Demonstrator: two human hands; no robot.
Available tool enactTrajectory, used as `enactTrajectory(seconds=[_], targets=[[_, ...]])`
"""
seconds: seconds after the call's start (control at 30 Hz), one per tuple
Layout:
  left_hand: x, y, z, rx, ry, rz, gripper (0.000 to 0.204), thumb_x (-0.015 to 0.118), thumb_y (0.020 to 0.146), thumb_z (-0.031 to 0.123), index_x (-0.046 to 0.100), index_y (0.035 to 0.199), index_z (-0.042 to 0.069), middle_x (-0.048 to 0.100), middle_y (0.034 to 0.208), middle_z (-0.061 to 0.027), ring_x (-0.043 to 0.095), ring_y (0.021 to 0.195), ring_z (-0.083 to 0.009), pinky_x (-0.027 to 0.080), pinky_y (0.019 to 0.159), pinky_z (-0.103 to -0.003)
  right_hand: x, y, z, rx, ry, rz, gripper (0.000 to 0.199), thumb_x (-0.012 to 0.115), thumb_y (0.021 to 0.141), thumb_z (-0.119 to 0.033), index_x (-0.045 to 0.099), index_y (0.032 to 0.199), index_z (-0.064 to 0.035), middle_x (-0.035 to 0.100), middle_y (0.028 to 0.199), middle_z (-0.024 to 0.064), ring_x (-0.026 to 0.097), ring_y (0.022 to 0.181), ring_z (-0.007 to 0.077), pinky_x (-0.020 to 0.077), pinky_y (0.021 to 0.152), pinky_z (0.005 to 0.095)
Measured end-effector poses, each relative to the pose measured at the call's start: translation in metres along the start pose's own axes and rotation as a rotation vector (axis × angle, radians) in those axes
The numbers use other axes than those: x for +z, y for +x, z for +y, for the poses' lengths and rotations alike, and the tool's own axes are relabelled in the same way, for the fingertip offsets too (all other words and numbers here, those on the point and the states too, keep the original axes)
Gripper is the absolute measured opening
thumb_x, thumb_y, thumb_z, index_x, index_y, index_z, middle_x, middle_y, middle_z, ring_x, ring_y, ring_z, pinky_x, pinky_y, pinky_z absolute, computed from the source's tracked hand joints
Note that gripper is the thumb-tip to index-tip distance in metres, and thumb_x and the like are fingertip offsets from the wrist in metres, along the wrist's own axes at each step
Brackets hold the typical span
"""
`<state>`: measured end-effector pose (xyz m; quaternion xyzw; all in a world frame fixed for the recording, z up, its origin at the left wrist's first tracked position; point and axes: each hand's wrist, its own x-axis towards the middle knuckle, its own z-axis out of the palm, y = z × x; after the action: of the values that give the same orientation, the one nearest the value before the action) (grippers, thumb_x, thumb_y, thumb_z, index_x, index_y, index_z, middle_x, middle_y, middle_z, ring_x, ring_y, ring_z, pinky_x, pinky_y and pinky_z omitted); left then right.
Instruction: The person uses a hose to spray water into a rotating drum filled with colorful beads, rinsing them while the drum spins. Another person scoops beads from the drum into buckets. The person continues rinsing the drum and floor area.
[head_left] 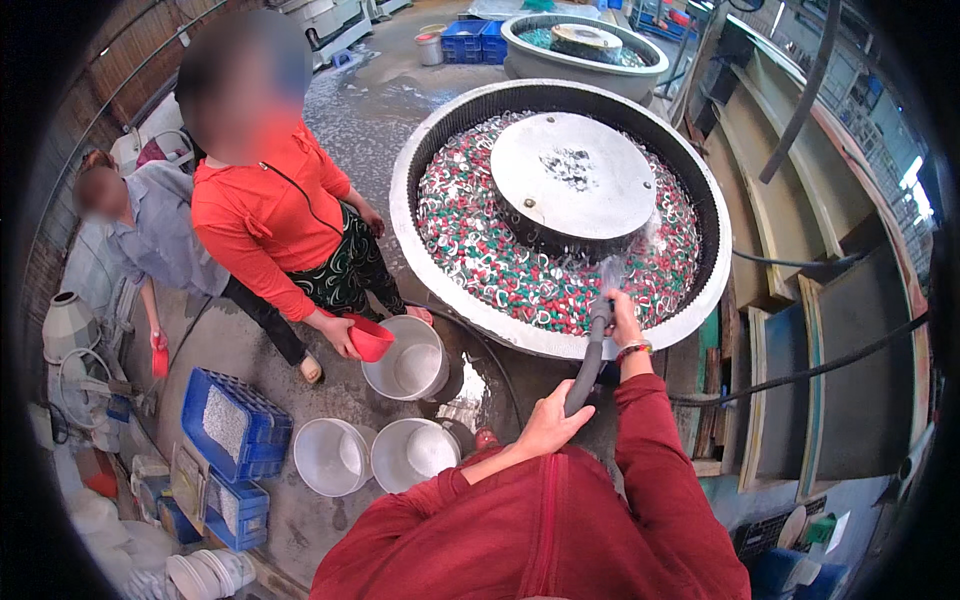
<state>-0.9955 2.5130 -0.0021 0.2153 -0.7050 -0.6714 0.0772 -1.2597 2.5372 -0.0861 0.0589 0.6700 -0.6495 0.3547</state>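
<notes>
Hose (590, 365) — gripped in both fists

Three buckets (408, 358) stand on the floor (230, 340) left of the round tub (560, 215); crates (235, 425) lie further left.

The person wears a dark red long-sleeved top, loose and softly creased, that fills the lower middle of the view. A raised seam or placket of the same red runs down the chest below the left hand (548, 425). Both sleeves reach to the wrists and bunch a little there; the cuff just behind the left hand is pushed back in folds. Just behind the right hand (622, 318) sits a thin bracelet (red with a light-coloured part, too small to make out further), above the sleeve's end. Both hands are bare, without gloves.
</notes>
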Motion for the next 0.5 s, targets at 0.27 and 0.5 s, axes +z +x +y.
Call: enactTrajectory(seconds=[0.27,0.5], targets=[[-0.011,-0.007,-0.016,0.076,-0.134,0.259,0.040,0.064,0.080,0.017,0.045,0.114,0.006,0.054,0.073,-0.0030,0.051,0.061,-0.0104,0.042,0.056,-0.027,0.122,0.019,0.000,0.053,-0.156,-0.304,0.023,0.054,0.071,-0.025,0.054,0.079,-0.0038,0.055,0.068,0.0087,0.053,0.053,0.0212,0.0429,0.046,0.0395],[-0.018,-0.016,-0.014,-0.029,-0.355,0.256,0.034,0.063,0.080,0.010,0.047,0.110,0.008,0.048,0.066,0.0018,0.043,0.052,-0.0047,0.036,0.047,-0.023,0.143,-0.001,-0.002,0.032,-0.119,-0.317,0.021,0.053,0.073,-0.025,0.053,0.077,-0.0043,0.051,0.064,0.0064,0.051,0.051,0.0208,0.0439,0.045,0.0375]])
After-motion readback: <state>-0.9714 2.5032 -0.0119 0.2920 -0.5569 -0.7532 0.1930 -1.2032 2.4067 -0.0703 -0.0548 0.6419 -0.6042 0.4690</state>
